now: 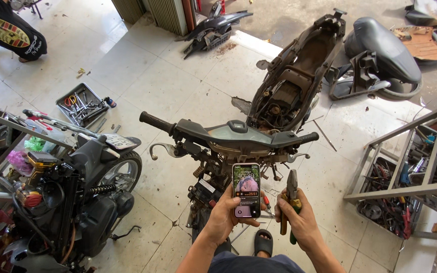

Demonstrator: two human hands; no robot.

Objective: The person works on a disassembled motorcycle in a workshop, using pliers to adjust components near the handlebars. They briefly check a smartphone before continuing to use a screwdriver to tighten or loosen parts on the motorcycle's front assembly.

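My left hand (224, 217) holds a smartphone (247, 190) upright with its lit screen facing me. My right hand (300, 220) grips a pair of pliers (292, 190) by their green and yellow handles, jaws pointing up. Both hands hover just below the handlebar (228, 134) of a stripped motorcycle (279, 96) that stands on the tiled floor in front of me. Its body panels are off and the frame and wiring are bare. My sandalled foot (263, 242) shows between my forearms.
Another dismantled motorcycle (82, 197) stands at the left. An open tool tray (81, 105) lies on the floor behind it. A metal rack with tools (416, 172) is at the right. A removed seat (380, 50) and panels lie at the back. A person (8, 30) crouches top left.
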